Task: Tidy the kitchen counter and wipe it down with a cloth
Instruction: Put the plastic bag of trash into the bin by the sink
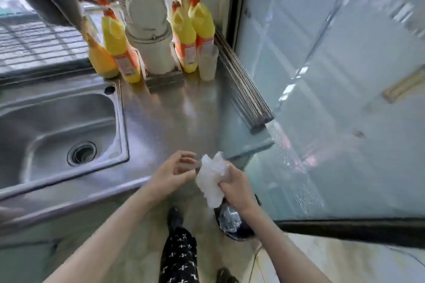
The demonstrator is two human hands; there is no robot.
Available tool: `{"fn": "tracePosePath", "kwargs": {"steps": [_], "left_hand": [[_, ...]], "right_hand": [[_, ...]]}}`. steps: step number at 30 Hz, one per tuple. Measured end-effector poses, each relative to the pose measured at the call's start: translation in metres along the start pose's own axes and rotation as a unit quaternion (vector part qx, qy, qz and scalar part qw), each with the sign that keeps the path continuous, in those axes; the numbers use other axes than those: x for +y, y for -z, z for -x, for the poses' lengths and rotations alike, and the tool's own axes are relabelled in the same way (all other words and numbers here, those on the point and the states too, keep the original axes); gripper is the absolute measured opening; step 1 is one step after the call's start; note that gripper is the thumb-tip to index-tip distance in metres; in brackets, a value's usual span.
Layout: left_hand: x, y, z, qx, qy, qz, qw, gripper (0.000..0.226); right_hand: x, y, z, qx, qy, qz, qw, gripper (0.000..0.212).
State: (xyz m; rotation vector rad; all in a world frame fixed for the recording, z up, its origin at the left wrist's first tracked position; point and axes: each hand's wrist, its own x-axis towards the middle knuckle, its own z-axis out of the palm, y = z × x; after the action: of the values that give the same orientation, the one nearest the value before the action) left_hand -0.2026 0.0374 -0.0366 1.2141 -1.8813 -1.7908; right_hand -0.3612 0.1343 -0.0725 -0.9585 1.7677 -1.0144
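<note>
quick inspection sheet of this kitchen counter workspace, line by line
surface: steel counter bare and shiny in the middle; sink beside it, nothing seen in the basin.
job's things: white cloth crumpled, held above the counter's front edge.
clutter: yellow bottles and a clear cup stand at the back around a white pipe.
grippers: right hand grips the cloth; left hand beside it, fingers loosely curled, whether they touch the cloth is unclear.
cables: thin wire on the floor.
surroundings: lined bin below, glass partition on the right.
</note>
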Motion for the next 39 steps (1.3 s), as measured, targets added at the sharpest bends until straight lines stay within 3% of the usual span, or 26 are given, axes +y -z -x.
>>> {"fn": "tracePosePath", "kwargs": {"steps": [5, 10, 18, 20, 23, 25, 28, 31, 36, 39], "left_hand": [[-0.068, -0.055, 0.039, 0.027, 0.083, -0.011, 0.996, 0.028], [-0.131, -0.088, 0.034, 0.001, 0.114, -0.078, 0.990, 0.033], [-0.233, -0.130, -0.023, -0.040, 0.120, -0.140, 0.982, 0.022], [-0.259, -0.136, -0.034, -0.051, 0.121, -0.148, 0.980, 0.021], [-0.293, -0.138, -0.047, -0.059, 0.117, -0.159, 0.979, 0.023], [-0.311, -0.138, -0.053, -0.056, 0.115, -0.168, 0.977, 0.026], [-0.318, -0.138, -0.052, -0.056, 0.119, -0.178, 0.975, 0.024], [-0.300, -0.133, -0.041, -0.063, 0.118, -0.191, 0.972, 0.024], [-0.233, -0.106, -0.016, 0.078, 0.095, -0.142, 0.982, 0.030], [-0.181, -0.100, 0.012, 0.111, 0.078, -0.107, 0.985, 0.032]], "right_hand": [[0.086, 0.027, 0.053, 0.029, -0.109, 0.053, 0.992, 0.012], [0.191, 0.024, 0.053, 0.038, -0.217, 0.105, 0.970, 0.008], [0.336, -0.004, -0.011, 0.041, -0.210, 0.221, 0.951, 0.009], [0.373, -0.012, -0.027, 0.006, -0.208, 0.247, 0.946, 0.020], [0.420, -0.020, -0.045, -0.067, -0.203, 0.244, 0.946, 0.062], [0.436, -0.022, -0.051, -0.067, -0.225, 0.222, 0.946, 0.073], [0.438, -0.020, -0.049, -0.019, -0.228, 0.202, 0.952, 0.067], [0.403, -0.014, -0.036, -0.021, -0.218, 0.202, 0.955, 0.059], [0.297, -0.009, -0.009, -0.006, -0.150, 0.149, 0.977, 0.052], [0.224, -0.008, 0.011, 0.000, -0.108, 0.123, 0.987, 0.047]]}}
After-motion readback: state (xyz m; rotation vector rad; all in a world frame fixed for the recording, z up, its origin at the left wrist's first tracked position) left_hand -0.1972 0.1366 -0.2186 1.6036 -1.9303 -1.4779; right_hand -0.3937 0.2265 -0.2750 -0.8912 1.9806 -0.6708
